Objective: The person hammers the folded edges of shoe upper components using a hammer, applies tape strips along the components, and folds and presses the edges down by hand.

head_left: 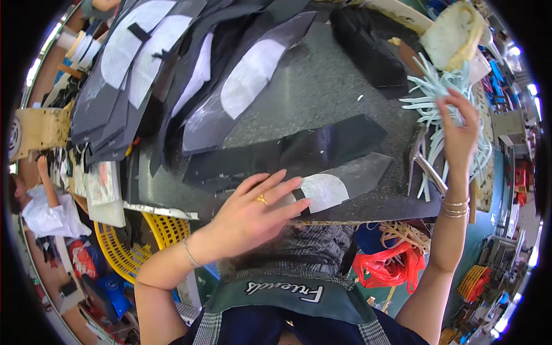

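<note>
My left hand (pixel 253 210), with a ring and a bangle, lies with spread fingers on a dark grey flat piece (pixel 371 171) near the table's front edge. A white rounded patch (pixel 325 191) on that piece shows beside the fingertips. Just beyond lies a long black piece (pixel 299 146) with angled ends. On the right, my right hand (pixel 462 129) is at a heap of thin pale blue strips (pixel 428 86). Its thumb and forefinger come together in a pinch among them, seemingly on a strip, though the tips are partly lost against the heap.
Stacked dark pieces with white patches (pixel 250 77) cover the table's left side. A black bundle (pixel 368 52) lies at the back, and a yellowish container (pixel 454 31) stands far right. Below the edge are yellow baskets (pixel 123 244) and a red bag (pixel 391 267). Another person (pixel 54 213) sits left.
</note>
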`<action>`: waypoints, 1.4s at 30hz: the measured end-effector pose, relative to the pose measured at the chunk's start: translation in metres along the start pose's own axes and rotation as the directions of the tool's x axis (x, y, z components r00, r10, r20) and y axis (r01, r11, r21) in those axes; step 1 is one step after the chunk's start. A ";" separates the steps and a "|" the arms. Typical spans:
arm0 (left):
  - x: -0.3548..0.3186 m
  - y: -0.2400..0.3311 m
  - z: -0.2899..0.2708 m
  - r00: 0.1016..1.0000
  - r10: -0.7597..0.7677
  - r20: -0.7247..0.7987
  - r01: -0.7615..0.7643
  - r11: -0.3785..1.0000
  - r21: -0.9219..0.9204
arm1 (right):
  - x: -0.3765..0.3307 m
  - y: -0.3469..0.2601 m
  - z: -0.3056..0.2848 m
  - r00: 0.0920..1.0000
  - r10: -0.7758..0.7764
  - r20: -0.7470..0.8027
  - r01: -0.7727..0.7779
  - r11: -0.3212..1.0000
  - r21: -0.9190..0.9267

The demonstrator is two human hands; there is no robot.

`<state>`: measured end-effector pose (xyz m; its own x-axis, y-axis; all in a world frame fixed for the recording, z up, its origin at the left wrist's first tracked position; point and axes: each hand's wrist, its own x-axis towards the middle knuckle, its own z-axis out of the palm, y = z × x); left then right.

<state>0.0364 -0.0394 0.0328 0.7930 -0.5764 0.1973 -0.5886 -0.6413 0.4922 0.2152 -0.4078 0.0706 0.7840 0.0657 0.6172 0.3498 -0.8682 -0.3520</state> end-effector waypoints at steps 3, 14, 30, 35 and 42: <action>0.003 0.007 -0.022 1.000 -0.017 0.005 0.017 1.000 0.007 | -0.003 -0.055 0.000 0.985 0.174 -0.010 -0.156 0.906 0.395; 0.002 0.014 -0.010 0.742 -0.642 -0.191 0.072 0.360 -0.930 | -0.029 -0.118 0.000 0.645 -0.631 0.432 0.628 0.759 0.171; 0.024 0.012 -0.013 0.650 -0.728 -0.216 0.109 0.371 -0.922 | -0.070 -0.154 0.021 0.565 -0.717 0.408 0.427 0.677 0.600; 0.019 0.002 -0.003 0.659 -0.719 -0.221 0.095 0.371 -0.924 | -0.095 -0.139 0.021 0.483 -0.753 0.447 0.440 0.650 0.619; 0.026 0.024 -0.010 0.551 -0.804 -0.223 0.016 0.278 -0.961 | -0.089 -0.136 -0.021 0.781 -0.426 0.458 -0.201 0.523 0.828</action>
<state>0.0445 -0.0650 0.0586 0.9452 0.3114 -0.0980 0.0003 0.2993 0.9542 0.0866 -0.3060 0.0784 0.6979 0.6458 0.3096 0.4505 -0.0599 -0.8908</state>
